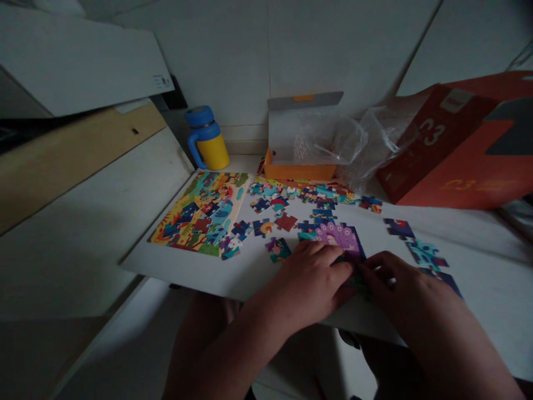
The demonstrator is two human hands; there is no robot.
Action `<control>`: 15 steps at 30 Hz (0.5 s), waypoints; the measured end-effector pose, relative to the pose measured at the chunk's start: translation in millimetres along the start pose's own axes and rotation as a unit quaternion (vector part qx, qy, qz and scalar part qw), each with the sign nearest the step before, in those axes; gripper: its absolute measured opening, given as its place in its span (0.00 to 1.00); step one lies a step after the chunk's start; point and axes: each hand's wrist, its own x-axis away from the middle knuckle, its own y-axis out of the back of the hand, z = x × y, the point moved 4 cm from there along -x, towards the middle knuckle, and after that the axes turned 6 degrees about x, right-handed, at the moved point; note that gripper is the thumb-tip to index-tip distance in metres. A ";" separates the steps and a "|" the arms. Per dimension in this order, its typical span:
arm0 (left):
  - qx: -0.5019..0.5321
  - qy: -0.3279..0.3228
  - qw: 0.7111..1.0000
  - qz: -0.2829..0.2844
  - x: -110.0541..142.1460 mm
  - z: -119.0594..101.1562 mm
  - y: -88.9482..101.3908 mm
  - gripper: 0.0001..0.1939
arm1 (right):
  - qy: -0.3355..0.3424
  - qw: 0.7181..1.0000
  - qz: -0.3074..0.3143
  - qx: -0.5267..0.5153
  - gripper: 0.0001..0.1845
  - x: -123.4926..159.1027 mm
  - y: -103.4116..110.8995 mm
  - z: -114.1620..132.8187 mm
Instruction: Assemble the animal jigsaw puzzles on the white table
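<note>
Peacock puzzle section (339,236) on the counter (491,266), partly under my left hand (310,278); those fingers lie over its near part, can't tell if gripping; right hand (397,280) nearer its right edge, fingers bent together, any piece hidden; section's long axis unclear; loose pieces (286,221) left, orange box (300,171) beyond.

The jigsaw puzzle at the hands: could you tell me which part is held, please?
The right hand pinches its right edge; the left hand rests on the purple part.
</note>
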 end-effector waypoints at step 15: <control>0.007 0.005 1.000 -0.004 -1.0 -0.4 3.4 0.12 | -0.027 0.996 0.056 -0.059 0.11 -10.3 6.0 8.3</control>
